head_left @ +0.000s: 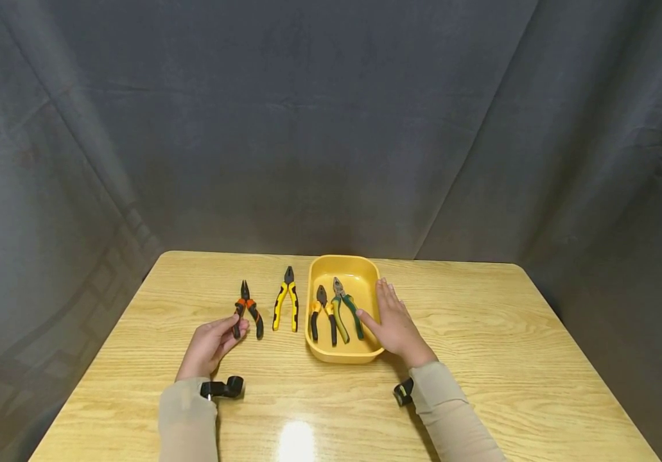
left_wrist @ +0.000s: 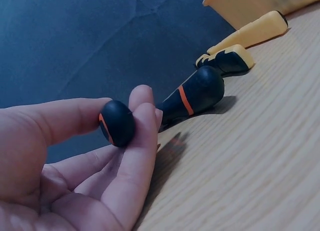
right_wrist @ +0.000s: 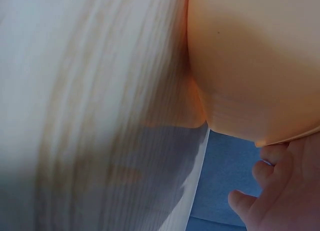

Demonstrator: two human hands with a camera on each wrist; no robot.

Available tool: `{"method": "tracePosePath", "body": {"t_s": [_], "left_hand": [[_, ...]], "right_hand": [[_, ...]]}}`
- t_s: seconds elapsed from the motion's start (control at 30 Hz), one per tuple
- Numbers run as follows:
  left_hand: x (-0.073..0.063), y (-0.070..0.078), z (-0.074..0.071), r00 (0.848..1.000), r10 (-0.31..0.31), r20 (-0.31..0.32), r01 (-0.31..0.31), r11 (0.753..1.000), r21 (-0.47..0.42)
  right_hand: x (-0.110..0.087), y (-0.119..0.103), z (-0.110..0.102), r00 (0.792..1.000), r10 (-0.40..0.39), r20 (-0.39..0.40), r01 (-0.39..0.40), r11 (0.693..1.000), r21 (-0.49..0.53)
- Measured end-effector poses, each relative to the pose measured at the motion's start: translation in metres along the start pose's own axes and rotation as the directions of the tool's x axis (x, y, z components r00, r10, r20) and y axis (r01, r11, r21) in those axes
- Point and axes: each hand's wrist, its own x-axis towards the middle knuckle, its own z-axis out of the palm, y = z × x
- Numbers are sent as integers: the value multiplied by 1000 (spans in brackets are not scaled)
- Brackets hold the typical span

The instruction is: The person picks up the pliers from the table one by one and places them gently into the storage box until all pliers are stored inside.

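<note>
My left hand (head_left: 210, 344) pinches one handle of the black and orange pliers (head_left: 255, 316) between thumb and fingers; the handle's rounded end shows close up in the left wrist view. Their jaws point away and the handles are spread. Just right of them lie yellow and black pliers (head_left: 294, 301). My right hand (head_left: 398, 326) lies against the right rim of a yellow plastic tray (head_left: 345, 357), its fingers straight. Inside the tray are pliers with black and yellow-orange handles (head_left: 332, 324) and pliers with green handles (head_left: 355, 314), side by side.
All of this is on a light wooden table (head_left: 510, 359). A dark grey cloth (head_left: 307, 141) hangs behind the far edge and along the sides. Each wrist carries a small black camera mount.
</note>
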Motion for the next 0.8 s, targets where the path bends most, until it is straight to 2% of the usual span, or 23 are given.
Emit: {"method": "tracePosePath", "body": {"t_s": [0.43, 0.6, 0.8], "left_hand": [[0, 0, 1, 1000, -4, -3, 4, 1000, -11], [-1, 0, 1, 1000, 8, 29, -8, 1000, -1], [1, 2, 1, 998, 11, 64, -9, 999, -31]], "right_hand": [[-1, 0, 0, 1000, 0, -6, 0, 1000, 11], [0, 1, 2, 1000, 5, -13, -5, 1000, 10], [1, 1, 2, 1000, 5, -14, -5, 1000, 12]]}}
